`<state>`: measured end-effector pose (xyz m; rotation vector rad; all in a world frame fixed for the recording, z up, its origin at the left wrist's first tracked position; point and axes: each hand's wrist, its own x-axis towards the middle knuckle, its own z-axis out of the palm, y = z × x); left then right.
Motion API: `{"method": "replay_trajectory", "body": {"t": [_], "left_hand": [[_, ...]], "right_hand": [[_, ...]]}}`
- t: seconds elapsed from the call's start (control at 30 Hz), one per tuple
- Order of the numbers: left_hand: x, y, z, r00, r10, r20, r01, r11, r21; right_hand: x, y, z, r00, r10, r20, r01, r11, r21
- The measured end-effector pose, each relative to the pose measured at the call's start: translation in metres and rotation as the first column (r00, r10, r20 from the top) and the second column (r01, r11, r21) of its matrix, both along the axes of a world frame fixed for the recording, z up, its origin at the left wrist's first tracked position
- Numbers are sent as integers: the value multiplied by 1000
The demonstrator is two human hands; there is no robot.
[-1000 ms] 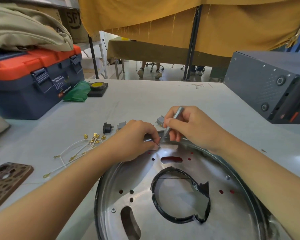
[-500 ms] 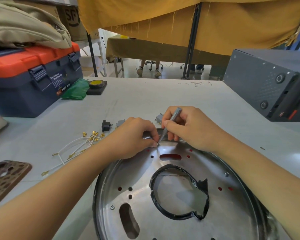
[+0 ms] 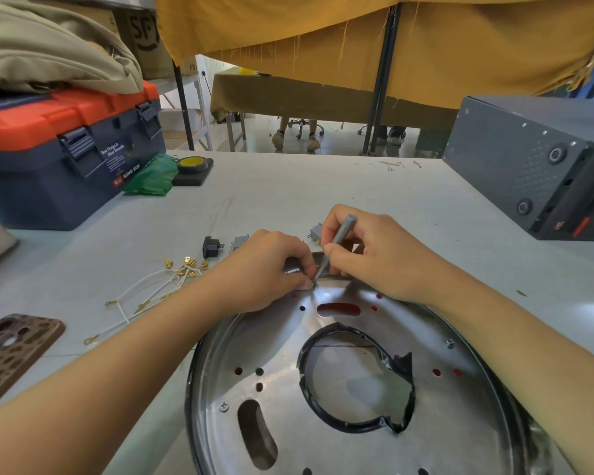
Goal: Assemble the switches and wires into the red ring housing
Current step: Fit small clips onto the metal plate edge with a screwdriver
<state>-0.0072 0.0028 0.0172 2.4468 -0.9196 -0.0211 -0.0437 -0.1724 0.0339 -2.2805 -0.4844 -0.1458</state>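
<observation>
At the far left we saw a patterned phone case (image 3: 12, 351) lying on the grey surface (image 3: 288, 193), with a navy toolbox (image 3: 66, 159) with an orange lid behind it and a green bag (image 3: 150, 176) and a roll of tape (image 3: 192, 163) just beside that. Nearer us lay a loose bunch of white wires (image 3: 148, 289) with gold terminals, well apart from the housing. A small black switch (image 3: 210, 247) and a grey switch (image 3: 238, 241) sat just past the wires, and another grey switch (image 3: 315, 232) showed behind the hands. Our left hand (image 3: 268, 269) rested on the far rim of the metal ring housing (image 3: 282, 341), its fingers (image 3: 306, 269) pinched closed on something small at the rim; we could not tell what. Our right hand (image 3: 371, 248) met it there, fingers closed around a slim grey screwdriver (image 3: 340, 238), tilted with its tip down at the same spot. The housing lay flat in front of us, red showing through its holes. At the far right stood a dark metal box (image 3: 528, 159).
</observation>
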Motion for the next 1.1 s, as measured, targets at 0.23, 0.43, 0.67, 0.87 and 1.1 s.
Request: {"method": "replay_trajectory", "body": {"t": [0.23, 0.43, 0.67, 0.87, 1.1], "left_hand": [[-4, 8, 3, 999, 14, -53, -16, 999, -32], [-8, 20, -4, 993, -8, -120, 5, 1000, -31], [-5, 20, -6, 984, -11, -176, -1, 998, -66], [-4, 20, -7, 979, -32, -200, 18, 997, -73], [-3, 20, -8, 975, -36, -221, 19, 997, -77]], "right_hand": [[-1, 2, 2, 1000, 18, -18, -18, 1000, -9], [2, 4, 3, 999, -13, -34, 13, 1000, -17], [4, 6, 11, 995, -77, 55, 81, 994, -69], [5, 8, 20, 1000, -26, 1, 26, 989, -148], [9, 8, 38, 999, 28, -37, -39, 934, -355]]}}
